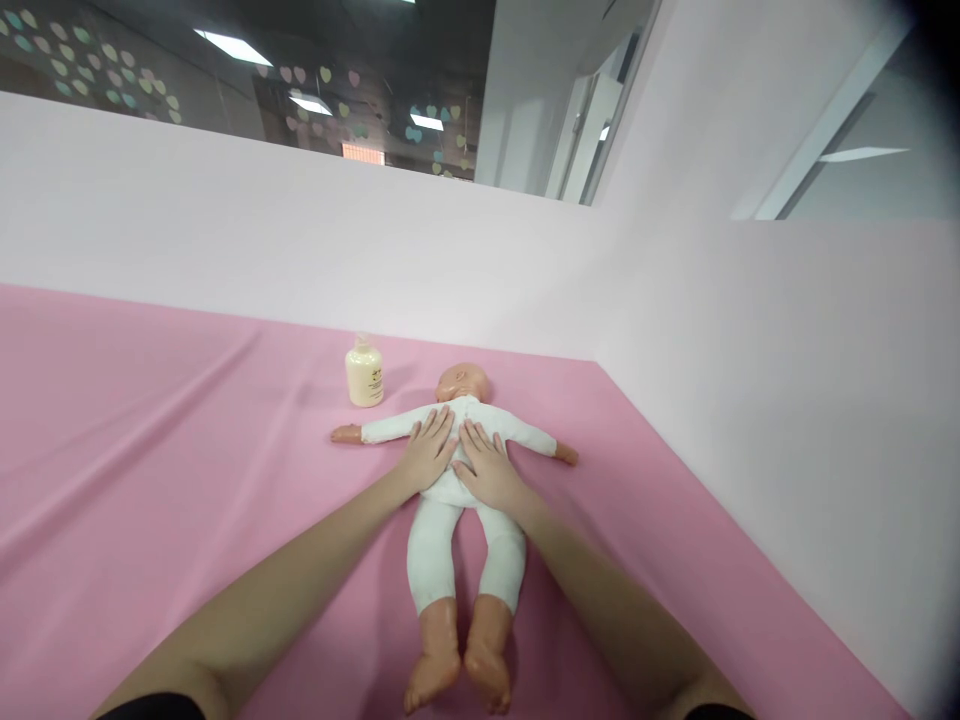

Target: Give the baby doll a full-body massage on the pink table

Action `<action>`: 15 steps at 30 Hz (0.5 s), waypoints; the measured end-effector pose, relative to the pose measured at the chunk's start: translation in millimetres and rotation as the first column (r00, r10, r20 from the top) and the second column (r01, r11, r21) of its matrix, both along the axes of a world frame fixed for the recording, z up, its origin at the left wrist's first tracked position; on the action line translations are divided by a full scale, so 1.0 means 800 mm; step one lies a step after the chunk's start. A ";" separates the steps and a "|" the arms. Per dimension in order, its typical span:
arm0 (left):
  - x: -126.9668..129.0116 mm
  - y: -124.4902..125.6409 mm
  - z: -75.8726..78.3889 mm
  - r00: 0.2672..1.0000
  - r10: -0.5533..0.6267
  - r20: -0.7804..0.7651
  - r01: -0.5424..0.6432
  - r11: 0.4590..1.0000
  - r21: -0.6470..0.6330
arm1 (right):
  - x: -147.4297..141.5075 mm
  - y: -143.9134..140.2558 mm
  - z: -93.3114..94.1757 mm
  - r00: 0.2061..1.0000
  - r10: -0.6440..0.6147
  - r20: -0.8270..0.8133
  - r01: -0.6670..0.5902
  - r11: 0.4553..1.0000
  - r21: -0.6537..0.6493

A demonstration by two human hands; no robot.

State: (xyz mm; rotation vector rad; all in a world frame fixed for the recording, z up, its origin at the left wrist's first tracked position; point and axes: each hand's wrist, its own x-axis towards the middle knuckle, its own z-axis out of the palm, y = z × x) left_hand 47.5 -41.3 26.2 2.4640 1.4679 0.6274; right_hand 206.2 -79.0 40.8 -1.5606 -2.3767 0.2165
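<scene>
A baby doll (450, 490) with a white cloth body lies stretched out on a pink sheet, its head away from me and its feet toward me. Its arms spread wide to both sides. On the left side of its torso rests my left hand (430, 450), flat, fingers pointing toward the head. My right hand (486, 465) lies flat on the right side of the torso, fingers a little apart. Neither hand grasps anything. Beyond the doll's left-lying arm stands a cream-coloured pump bottle (364, 374), upright, apart from both hands.
The pink sheet (225, 480) covers the surface, with a few creases at left. A white wall (300, 240) rises behind the doll, and another wall (787, 400) closes the right side. A window (337, 80) with heart stickers is set above the back wall.
</scene>
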 end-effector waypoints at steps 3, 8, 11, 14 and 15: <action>-0.001 0.004 -0.003 1.000 0.010 -0.013 -0.009 1.000 0.018 | 0.009 0.014 -0.001 0.998 0.057 -0.026 -0.057 0.998 0.004; 0.002 -0.005 -0.001 0.999 0.013 -0.049 -0.012 1.000 0.009 | 0.013 0.024 -0.005 0.993 -0.071 -0.096 0.072 0.997 -0.001; 0.007 -0.015 0.001 0.998 0.038 -0.054 -0.040 0.998 -0.039 | 0.007 0.018 -0.005 0.981 -0.171 -0.088 0.167 0.985 -0.047; 0.012 -0.024 0.003 0.997 0.052 -0.062 -0.058 0.994 -0.092 | 0.001 0.009 -0.004 0.977 -0.207 -0.055 0.201 0.975 -0.091; 0.014 -0.026 0.004 0.997 0.049 -0.064 -0.055 0.993 -0.101 | 0.000 0.007 -0.004 0.979 -0.201 -0.046 0.195 0.976 -0.098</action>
